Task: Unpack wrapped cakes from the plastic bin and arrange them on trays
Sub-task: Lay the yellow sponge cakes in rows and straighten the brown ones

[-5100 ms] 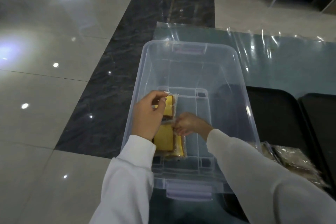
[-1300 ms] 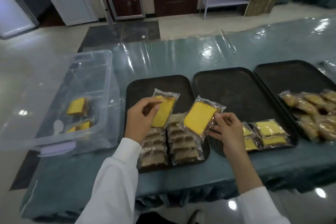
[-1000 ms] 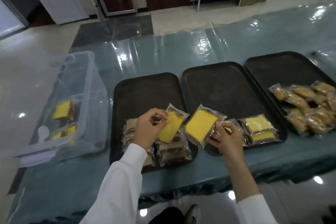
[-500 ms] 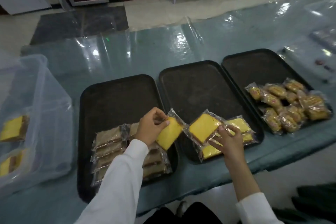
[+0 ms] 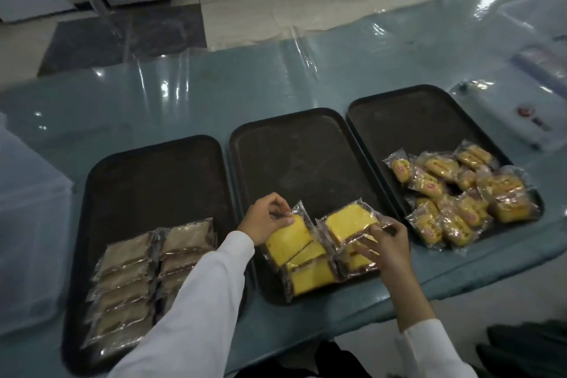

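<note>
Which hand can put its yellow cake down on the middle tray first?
Probably the left hand: its clear-wrapped yellow cake slice already lies low against the slices on the middle black tray, while the right hand holds its slice tilted up.

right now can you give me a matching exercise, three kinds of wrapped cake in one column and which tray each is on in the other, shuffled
Things:
1. brown wrapped cakes
2. yellow sponge slices
3. small oval golden cakes

Places:
A. right tray, piled loosely
B. left tray, in two neat columns
C. middle tray, at its near end, where both hands are each laying one more

Pairs: 1-B, 2-C, 3-A
</note>
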The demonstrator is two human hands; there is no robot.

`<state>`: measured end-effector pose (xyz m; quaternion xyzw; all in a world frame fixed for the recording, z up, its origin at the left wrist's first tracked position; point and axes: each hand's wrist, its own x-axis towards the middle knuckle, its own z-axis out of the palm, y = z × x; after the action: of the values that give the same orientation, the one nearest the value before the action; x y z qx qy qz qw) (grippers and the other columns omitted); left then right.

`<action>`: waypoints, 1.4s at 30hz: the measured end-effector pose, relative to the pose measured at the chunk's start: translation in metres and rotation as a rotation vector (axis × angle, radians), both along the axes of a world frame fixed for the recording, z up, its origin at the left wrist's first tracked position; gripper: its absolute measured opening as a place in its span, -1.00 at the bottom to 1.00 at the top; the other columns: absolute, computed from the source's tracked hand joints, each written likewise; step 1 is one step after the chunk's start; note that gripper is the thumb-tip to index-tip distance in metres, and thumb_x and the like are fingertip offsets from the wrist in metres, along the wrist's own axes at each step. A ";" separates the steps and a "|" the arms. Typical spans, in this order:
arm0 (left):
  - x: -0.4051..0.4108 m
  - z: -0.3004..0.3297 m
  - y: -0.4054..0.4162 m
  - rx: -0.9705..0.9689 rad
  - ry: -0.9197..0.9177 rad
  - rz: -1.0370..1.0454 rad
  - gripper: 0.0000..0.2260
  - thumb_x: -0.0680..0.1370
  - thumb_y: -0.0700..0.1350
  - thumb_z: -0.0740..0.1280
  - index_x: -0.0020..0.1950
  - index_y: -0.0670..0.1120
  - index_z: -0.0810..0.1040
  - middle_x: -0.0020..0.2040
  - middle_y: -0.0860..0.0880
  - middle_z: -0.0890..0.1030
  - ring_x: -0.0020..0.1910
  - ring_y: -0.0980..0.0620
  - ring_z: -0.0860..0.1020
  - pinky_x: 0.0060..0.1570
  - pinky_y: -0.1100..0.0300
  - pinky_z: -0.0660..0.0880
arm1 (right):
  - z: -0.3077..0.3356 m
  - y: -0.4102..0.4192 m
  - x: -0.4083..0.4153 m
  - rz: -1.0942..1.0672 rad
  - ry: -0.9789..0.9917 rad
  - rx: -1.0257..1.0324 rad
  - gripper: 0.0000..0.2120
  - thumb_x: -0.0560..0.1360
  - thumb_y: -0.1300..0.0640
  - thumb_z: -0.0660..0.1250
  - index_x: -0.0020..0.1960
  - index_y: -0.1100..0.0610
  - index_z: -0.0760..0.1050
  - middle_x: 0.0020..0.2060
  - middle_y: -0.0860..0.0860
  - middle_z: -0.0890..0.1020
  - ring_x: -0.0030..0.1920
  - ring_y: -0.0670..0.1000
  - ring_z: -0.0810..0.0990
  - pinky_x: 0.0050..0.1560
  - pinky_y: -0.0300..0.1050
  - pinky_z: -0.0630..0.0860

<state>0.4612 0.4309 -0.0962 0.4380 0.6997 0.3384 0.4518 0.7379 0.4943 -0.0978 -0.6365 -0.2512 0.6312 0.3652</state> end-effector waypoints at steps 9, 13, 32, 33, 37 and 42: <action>0.038 -0.030 0.036 -0.180 0.098 -0.028 -0.83 0.47 -0.16 0.56 -0.08 -0.01 0.59 -0.12 0.03 0.70 -0.03 0.05 0.67 0.14 -0.04 0.62 | -0.036 0.030 0.050 0.155 -0.022 -0.140 -0.58 0.64 0.34 0.31 0.40 0.07 0.28 0.14 0.22 0.64 -0.07 0.20 0.77 -0.27 0.02 0.68; 0.049 -0.036 0.035 -0.232 0.327 -0.037 -0.88 0.54 -0.05 0.48 -0.07 0.14 0.58 -0.05 0.11 0.66 0.03 0.05 0.60 0.14 -0.03 0.59 | -0.044 0.040 0.059 0.329 -0.183 -0.121 -0.60 0.60 0.26 0.41 0.33 0.10 0.32 0.01 0.13 0.67 -0.24 0.12 0.75 -0.33 0.00 0.64; 0.133 -0.050 -0.006 -0.434 0.643 0.022 -0.42 0.58 0.38 0.21 0.57 0.25 0.22 0.66 0.04 0.08 0.64 -0.10 0.00 0.56 -0.31 -0.02 | -0.067 0.082 0.031 1.211 -0.799 0.732 -0.59 0.61 -0.03 0.40 0.44 -0.07 0.48 0.57 -0.02 0.35 0.64 0.08 0.13 0.57 0.20 0.24; 0.134 -0.049 -0.006 -0.442 0.638 0.031 -0.40 0.57 0.38 0.21 0.57 0.25 0.20 0.66 0.04 0.07 0.64 -0.11 -0.02 0.57 -0.31 -0.04 | -0.069 0.084 0.029 1.274 -0.808 0.709 -0.53 0.62 -0.10 0.36 0.50 -0.12 0.41 0.62 -0.04 0.25 0.66 0.06 0.04 0.60 0.23 0.16; 0.133 -0.053 0.000 -0.458 0.625 0.039 -0.33 0.53 0.43 0.23 0.58 0.26 0.16 0.66 0.06 0.04 0.65 -0.08 -0.04 0.55 -0.36 -0.07 | -0.070 0.091 0.024 1.467 -0.859 0.605 -0.39 0.63 -0.26 0.24 0.62 -0.25 0.14 0.68 -0.11 -0.03 0.67 0.03 -0.18 0.59 0.32 -0.07; 0.131 -0.060 0.007 -0.476 0.617 0.049 -0.30 0.48 0.42 0.27 0.56 0.28 0.15 0.66 0.08 0.05 0.63 -0.09 0.00 0.50 -0.37 0.09 | -0.070 0.100 0.025 1.580 -0.821 0.470 -0.30 0.61 -0.30 0.26 0.65 -0.24 0.05 0.68 -0.12 -0.16 0.66 0.03 -0.27 0.58 0.36 -0.10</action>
<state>0.5922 0.4377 -0.1563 0.3853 0.8718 0.0299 0.3010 0.7629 0.5938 -0.1674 -0.3636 -0.8445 0.3547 -0.1699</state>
